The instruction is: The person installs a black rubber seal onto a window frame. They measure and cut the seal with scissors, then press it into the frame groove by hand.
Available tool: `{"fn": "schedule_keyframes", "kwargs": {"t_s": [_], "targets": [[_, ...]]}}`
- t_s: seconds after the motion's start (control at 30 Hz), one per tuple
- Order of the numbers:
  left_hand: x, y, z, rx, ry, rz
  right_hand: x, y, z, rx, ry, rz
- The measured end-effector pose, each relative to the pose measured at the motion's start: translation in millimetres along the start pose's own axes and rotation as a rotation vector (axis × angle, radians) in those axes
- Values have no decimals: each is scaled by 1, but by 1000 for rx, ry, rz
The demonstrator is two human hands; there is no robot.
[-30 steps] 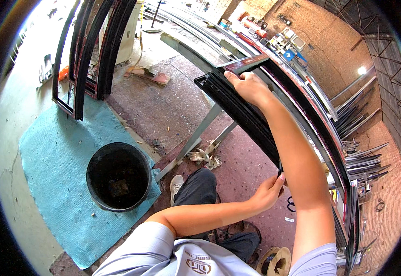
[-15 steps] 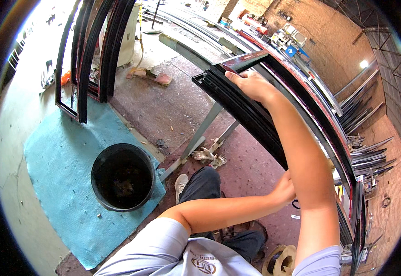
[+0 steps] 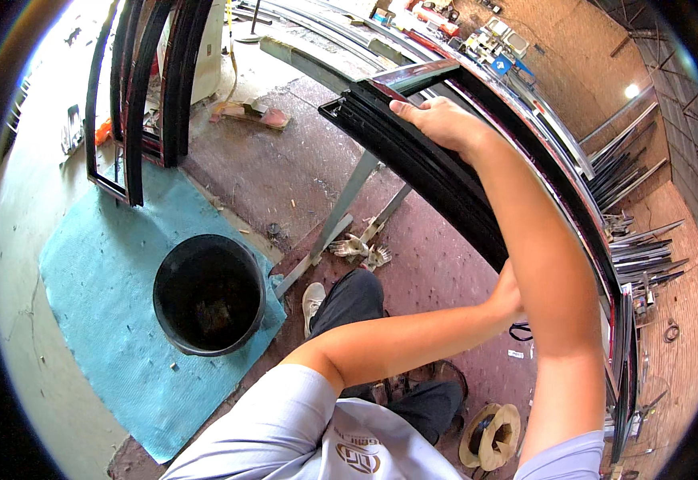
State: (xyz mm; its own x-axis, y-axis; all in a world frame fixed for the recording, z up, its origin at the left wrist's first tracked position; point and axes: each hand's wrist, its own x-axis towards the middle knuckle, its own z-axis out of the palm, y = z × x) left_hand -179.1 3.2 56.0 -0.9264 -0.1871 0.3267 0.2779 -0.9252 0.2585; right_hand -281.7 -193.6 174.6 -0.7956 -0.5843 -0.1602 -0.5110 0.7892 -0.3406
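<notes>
**Braced Near the Corner**

Your right hand (image 3: 445, 124) grips a long black frame with dark red edges (image 3: 437, 180) near its corner, thumb laid along the profile and fingers clamped over it, apparently to steady that end. Your left hand (image 3: 510, 290) is lower along the same frame, largely hidden behind your right forearm (image 3: 553, 264); whether its fingers are closed cannot be told. The frame lies raised before you, seemingly borne by a slanting grey metal leg (image 3: 346, 208) that brings it within easy reach. Pale work gloves (image 3: 373, 254) lie on the reddish floor (image 3: 437, 240) near that leg. To your left, a round black bucket (image 3: 174, 280) stands on a light-blue sheet (image 3: 109, 296). Beyond, slim black upright frames (image 3: 142, 80) rest their lower ends there, perhaps to spare their finish.
</notes>
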Motion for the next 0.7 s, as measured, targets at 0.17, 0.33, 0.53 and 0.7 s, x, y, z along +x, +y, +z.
{"fn": "schedule_keyframes", "kwargs": {"t_s": [0.17,0.33,0.53,0.7], "targets": [[1,6,3,22,-2,14,-18,1,-1,-27,7,-28],[-7,8,16,-68,45,-116,5,21,6,-59,94,-23],[-10,5,15,-98,-12,-188,-1,31,1,-83,66,-3],[-17,-3,14,-3,-29,-100,-11,31,5,-92,150,28]]}}
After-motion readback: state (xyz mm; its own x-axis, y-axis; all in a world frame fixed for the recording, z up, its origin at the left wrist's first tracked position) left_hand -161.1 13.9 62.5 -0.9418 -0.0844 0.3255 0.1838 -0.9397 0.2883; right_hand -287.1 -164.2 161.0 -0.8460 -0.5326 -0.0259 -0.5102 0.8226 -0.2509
